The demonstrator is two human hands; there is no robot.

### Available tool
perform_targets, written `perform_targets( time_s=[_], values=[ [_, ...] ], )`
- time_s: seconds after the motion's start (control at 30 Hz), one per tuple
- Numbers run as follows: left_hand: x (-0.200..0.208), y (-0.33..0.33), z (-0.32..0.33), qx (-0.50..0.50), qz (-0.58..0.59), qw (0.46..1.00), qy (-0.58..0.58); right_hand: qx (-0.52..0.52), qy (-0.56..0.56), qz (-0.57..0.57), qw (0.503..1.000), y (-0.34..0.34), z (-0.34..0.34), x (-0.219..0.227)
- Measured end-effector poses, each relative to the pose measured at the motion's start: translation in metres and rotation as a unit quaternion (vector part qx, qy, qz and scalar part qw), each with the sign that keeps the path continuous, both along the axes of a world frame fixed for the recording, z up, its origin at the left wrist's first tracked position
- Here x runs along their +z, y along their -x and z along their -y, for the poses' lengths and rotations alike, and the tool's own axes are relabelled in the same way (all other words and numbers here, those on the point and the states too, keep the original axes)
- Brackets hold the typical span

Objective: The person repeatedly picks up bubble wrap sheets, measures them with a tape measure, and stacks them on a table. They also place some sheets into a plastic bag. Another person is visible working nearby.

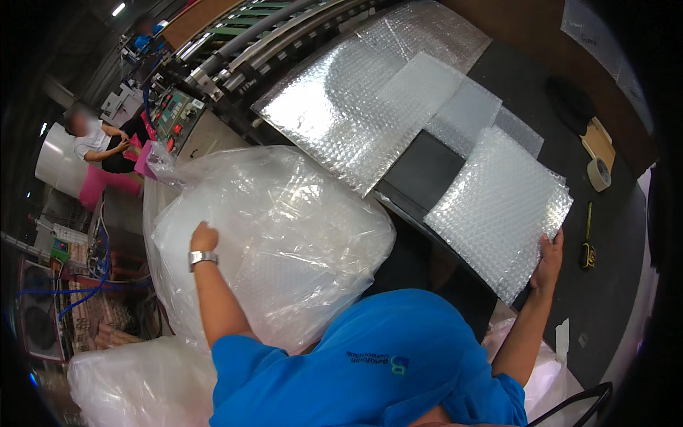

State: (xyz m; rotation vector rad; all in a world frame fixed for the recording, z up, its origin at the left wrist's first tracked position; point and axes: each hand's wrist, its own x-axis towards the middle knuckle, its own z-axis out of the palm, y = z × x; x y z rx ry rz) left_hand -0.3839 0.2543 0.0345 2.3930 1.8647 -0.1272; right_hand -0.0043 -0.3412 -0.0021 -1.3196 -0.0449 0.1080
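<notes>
My right hand [547,261] grips the lower right edge of a stack of clear bubble wrap sheets [498,206], its thumb on top and its other fingers mostly hidden underneath. The stack is tilted over the front edge of the dark table. At the left, my left hand [204,238], with a metal watch on the wrist, is closed at a large clear plastic bag [284,235]. Its fingers look curled on the bag's film. Inside the bag, pale flat bubble wrap shows through.
More bubble wrap sheets [356,92] lie across the dark table [605,299]. A tape roll [598,174] and a yellow tape measure [587,255] rest at the right. Another filled bag [142,381] stands lower left. A machine with rollers [249,43] is behind; a person [99,142] sits far left.
</notes>
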Motion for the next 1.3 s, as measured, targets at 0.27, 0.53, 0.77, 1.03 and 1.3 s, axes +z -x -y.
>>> perform_targets(
  time_s=[0.27, 0.53, 0.77, 1.03, 1.3],
  values=[
    [0.015, -0.016, 0.022, 0.048, -0.143, 0.989, -0.007, -0.007, -0.033, -0.012, 0.999, 0.003, -0.001, -0.001],
    [-0.021, -0.128, 0.044, -0.457, -0.008, 0.874, -0.164, 0.014, -0.107, -0.012, 0.994, -0.009, 0.008, -0.009],
    [0.102, -0.118, 0.124, -0.549, 0.12, 0.779, -0.278, 0.016, -0.24, -0.027, 0.97, 0.015, -0.022, 0.053],
    [0.172, -0.024, 0.164, -0.215, 0.137, 0.964, -0.075, 0.267, -0.166, 0.023, 0.949, 0.052, -0.161, 0.113],
    [0.092, 0.045, 0.143, -0.186, 0.76, 0.589, 0.201, 0.396, -0.113, 0.263, 0.872, 0.135, -0.26, 0.169]
  ],
)
